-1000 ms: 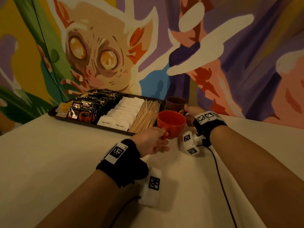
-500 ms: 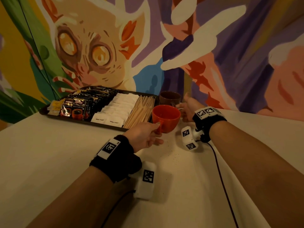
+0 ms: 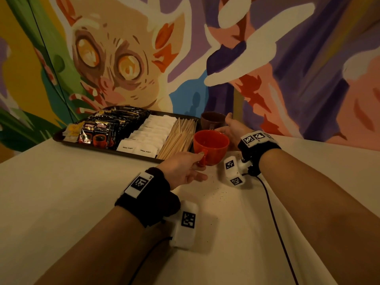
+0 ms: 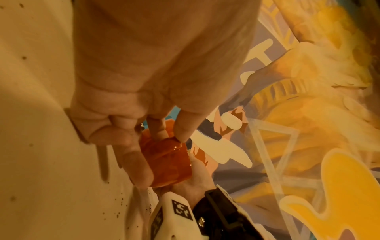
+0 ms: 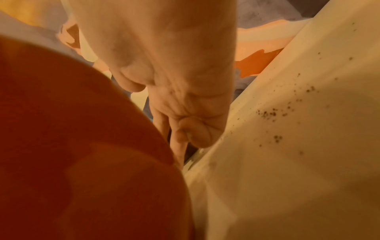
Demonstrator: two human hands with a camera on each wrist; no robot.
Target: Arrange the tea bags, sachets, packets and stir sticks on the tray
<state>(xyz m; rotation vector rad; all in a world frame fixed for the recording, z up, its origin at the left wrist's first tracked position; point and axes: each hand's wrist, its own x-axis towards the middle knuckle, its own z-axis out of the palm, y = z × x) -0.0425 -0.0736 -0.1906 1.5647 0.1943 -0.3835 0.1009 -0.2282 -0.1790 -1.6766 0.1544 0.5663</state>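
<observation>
Head view: the tray (image 3: 67, 140) at centre left holds coffee packets (image 3: 100, 134), white sachets (image 3: 148, 134) and stir sticks (image 3: 176, 138) in rows, tea bags (image 3: 71, 131) at its left end. The left hand (image 3: 183, 169) pinches the handle of an orange cup (image 3: 211, 147); the right hand (image 3: 232, 128) reaches a brown cup (image 3: 211, 120).

Left wrist view: fingers (image 4: 158, 128) curl round the orange cup's (image 4: 164, 162) handle at centre.

Right wrist view: the right hand's (image 5: 174, 81) grasp cannot be told.

The arranging appears done; the next move likely calls for setting the cups beside the tray.
</observation>
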